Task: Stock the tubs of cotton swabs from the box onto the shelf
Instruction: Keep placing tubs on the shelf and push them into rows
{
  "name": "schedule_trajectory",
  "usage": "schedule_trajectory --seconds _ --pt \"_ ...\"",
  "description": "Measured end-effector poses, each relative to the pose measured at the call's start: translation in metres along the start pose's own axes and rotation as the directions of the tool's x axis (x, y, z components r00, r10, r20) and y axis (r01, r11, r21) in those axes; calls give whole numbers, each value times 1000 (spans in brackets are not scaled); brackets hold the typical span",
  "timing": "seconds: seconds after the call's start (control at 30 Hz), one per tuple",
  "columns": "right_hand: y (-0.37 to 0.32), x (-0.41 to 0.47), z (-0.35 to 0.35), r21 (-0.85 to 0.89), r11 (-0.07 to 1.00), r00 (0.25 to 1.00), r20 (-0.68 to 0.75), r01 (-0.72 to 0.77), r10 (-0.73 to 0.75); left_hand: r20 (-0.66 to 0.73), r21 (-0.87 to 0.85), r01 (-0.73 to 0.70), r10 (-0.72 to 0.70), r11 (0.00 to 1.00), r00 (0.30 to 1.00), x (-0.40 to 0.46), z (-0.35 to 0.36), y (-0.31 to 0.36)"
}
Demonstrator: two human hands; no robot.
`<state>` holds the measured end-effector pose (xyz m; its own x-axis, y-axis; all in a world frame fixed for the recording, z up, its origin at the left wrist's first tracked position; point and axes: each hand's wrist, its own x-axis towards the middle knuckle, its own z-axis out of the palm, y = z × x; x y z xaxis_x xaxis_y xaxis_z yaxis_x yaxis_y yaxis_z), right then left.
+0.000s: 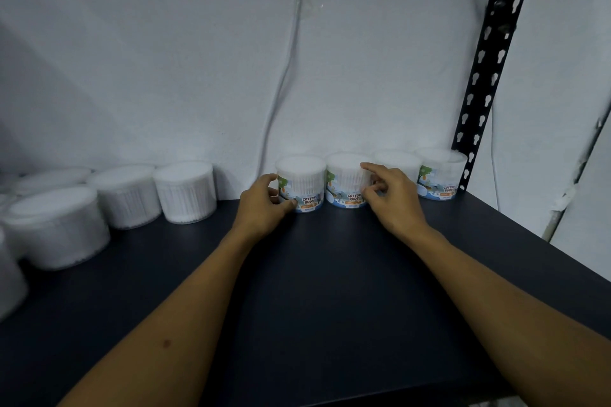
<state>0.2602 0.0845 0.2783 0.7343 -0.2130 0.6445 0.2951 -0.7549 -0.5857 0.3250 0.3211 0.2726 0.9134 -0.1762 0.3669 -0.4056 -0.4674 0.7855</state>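
Several clear tubs of cotton swabs stand in a row against the back wall of the dark shelf (330, 291). My left hand (264, 205) grips the left side of one labelled tub (304, 182), thumb low at its front and fingers curled round its side. My right hand (390, 195) holds the right side of the neighbouring tub (347, 178), index finger on its upper rim. Two more tubs (398, 162) (439, 175) stand to the right, by the upright. The box is out of view.
More tubs stand at the back left (185, 192) (127, 196) and along the left edge (56, 228). A black slotted upright (492, 69) rises at the right corner. A cable (284, 76) hangs down the white wall.
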Motion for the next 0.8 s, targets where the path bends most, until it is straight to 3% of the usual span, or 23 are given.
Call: schedule_trajectory --seconds 0.57,0.8 --pt "-12 -15 -5 -2 1000 999 -43 1 -1 -9 149 0 1 989 1000 -25 -14 3" --pt "-29 -30 -1 -75 996 993 105 56 -48 111 442 -162 126 882 986 -61 -49 -3"
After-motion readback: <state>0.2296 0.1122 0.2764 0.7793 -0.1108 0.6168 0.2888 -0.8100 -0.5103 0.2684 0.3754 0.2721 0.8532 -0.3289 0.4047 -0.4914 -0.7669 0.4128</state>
